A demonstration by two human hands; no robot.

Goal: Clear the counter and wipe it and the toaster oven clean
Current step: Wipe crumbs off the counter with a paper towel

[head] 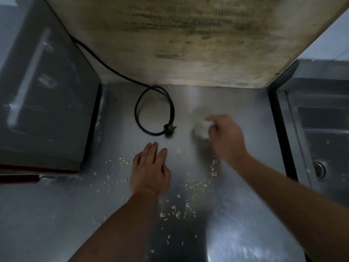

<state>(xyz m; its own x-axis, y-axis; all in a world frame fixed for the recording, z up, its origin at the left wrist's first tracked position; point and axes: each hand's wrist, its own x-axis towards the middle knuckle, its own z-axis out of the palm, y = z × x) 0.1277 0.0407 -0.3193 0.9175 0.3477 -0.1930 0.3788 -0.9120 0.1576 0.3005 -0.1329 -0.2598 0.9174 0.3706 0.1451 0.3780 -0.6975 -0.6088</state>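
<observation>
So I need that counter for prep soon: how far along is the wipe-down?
Partly done. Nothing large stands on the steel counter. In hand: the right hand grips a white wad, blurred, likely a cloth or tissue, on the surface, while the left hand rests flat. Left: pale crumbs lie scattered near both hands, the black cord and plug lie loose, and the toaster oven looks smudged.

Brushed stainless-steel counter (pixel 236 110), glossy, crumb-littered near. Stained matt wooden board (pixel 188 38) seen far. Black rubbery cable (pixel 154 110) looped. Steel sink (pixel 321 129) right.
</observation>
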